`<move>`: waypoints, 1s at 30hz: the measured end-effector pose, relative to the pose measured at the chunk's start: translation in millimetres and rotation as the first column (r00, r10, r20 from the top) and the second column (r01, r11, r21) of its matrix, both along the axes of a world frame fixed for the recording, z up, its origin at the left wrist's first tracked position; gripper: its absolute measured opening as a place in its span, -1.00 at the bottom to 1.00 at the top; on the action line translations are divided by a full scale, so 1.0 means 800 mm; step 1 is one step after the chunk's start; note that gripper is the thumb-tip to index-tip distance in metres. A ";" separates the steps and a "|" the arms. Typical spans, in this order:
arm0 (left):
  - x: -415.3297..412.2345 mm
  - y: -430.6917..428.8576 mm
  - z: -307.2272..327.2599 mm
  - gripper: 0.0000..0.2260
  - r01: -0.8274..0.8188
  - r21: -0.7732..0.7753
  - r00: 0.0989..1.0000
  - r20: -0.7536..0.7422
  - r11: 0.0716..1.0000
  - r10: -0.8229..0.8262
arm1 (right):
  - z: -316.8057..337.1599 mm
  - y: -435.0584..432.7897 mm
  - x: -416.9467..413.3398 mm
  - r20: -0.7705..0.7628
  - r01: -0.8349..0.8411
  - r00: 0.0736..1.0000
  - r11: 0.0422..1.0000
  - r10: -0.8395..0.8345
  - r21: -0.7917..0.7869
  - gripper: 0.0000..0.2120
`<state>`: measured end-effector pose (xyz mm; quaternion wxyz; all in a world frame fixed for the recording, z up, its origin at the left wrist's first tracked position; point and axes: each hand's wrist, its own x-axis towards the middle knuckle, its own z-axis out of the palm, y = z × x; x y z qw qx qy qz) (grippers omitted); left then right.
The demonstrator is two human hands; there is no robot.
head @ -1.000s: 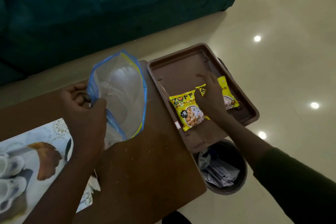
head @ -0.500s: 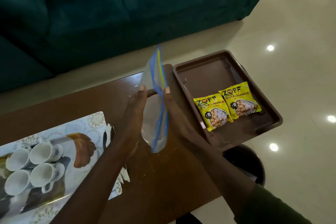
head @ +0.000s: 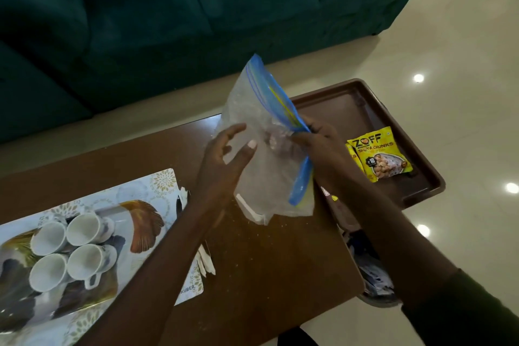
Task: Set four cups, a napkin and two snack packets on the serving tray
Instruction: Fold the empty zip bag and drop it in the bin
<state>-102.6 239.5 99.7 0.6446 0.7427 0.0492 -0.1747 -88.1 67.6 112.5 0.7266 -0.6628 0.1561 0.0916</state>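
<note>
Bag (head: 264, 160) up between both hands over table (head: 261, 267). Right hand (head: 317, 146) pinches the blue zip edge, fingers clenched on it. Left hand (head: 224, 168) lies flat against the clear side, fingers spread, steadying rather than gripping. Packets (head: 382, 157) lie on tray (head: 334, 109), just right of the right fingers; one is partly hidden behind that hand. Cups (head: 71, 247) sit on mat (head: 157, 185), well left of the left fingers. Napkin not clearly seen. Likely step: clear the emptied bag. Tip: press it flat, drop it away from the tray, then go for the cups.
</note>
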 end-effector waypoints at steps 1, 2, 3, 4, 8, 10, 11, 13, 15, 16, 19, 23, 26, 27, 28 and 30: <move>0.005 0.010 -0.001 -0.74 -0.001 0.073 0.998 0.062 0.997 -0.003 | 0.007 -0.009 0.001 -0.022 -0.023 0.999 0.999 0.024 0.044 -0.66; 0.012 0.022 -0.002 -0.74 -0.007 0.105 0.994 0.105 0.994 -0.004 | 0.015 -0.019 0.002 -0.047 -0.059 0.997 0.995 0.063 0.085 -0.64; 0.016 0.034 -0.001 -0.77 -0.013 0.133 0.992 0.128 0.991 -0.004 | 0.022 -0.030 0.002 -0.074 -0.114 0.989 0.983 0.126 0.141 -0.63; 0.023 0.043 -0.001 -0.81 0.005 0.144 0.993 0.119 0.990 -0.022 | 0.025 -0.041 0.004 -0.102 -0.167 0.977 0.970 0.187 0.176 -0.63; 0.026 0.065 -0.003 -0.79 0.199 -0.046 0.979 -0.046 0.979 -0.201 | 0.027 -0.079 0.011 -0.258 -0.278 0.915 0.949 0.309 0.151 -0.65; 0.019 0.071 -0.008 -0.83 0.295 -0.184 0.945 -0.092 0.938 -0.315 | 0.024 -0.087 0.013 -0.292 -0.310 0.892 0.937 0.346 0.162 -0.72; 0.014 0.071 -0.011 -0.87 0.310 -0.207 0.937 -0.099 0.928 -0.335 | 0.020 -0.090 0.012 -0.300 -0.315 0.884 0.930 0.360 0.188 -0.73; 0.005 0.069 -0.022 -0.86 0.245 -0.212 0.955 -0.114 0.946 -0.273 | 0.009 -0.092 0.010 -0.306 -0.304 0.876 0.920 0.372 0.248 -0.65; -0.002 0.069 -0.033 -0.78 0.082 -0.189 0.984 -0.142 0.978 -0.110 | -0.006 -0.094 0.006 -0.290 -0.205 0.901 0.906 0.323 0.371 -0.49; -0.004 0.071 -0.036 -0.76 -0.009 -0.188 0.986 -0.164 0.982 -0.023 | -0.015 -0.096 0.002 -0.283 -0.144 0.912 0.879 0.296 0.455 -0.40; -0.007 0.082 -0.045 -0.74 -0.201 -0.216 0.958 -0.248 0.955 0.145 | -0.050 -0.097 -0.025 -0.303 -0.047 0.912 0.805 0.275 0.591 -0.22; -0.011 0.088 -0.053 -0.75 -0.259 -0.141 0.943 -0.249 0.956 0.218 | -0.088 -0.074 -0.070 -0.271 -0.088 0.914 0.799 0.302 0.594 -0.25; -0.014 0.085 -0.057 -0.76 -0.245 -0.110 0.948 -0.233 0.963 0.214 | -0.094 -0.055 -0.081 -0.229 -0.038 0.964 0.922 0.136 0.386 -0.48; -0.014 0.085 -0.057 -0.77 -0.232 -0.103 0.954 -0.217 0.967 0.206 | -0.096 -0.050 -0.080 -0.207 -0.027 0.975 0.964 0.085 0.266 -0.54; -0.014 0.083 -0.057 -0.78 -0.219 -0.097 0.961 -0.195 0.971 0.198 | -0.099 -0.047 -0.079 -0.191 -0.006 0.981 0.987 0.036 0.158 -0.58; -0.013 0.079 -0.054 -0.77 -0.193 -0.098 0.971 -0.160 0.976 0.176 | -0.100 -0.043 -0.075 -0.127 0.046 0.991 0.998 -0.041 0.043 -0.66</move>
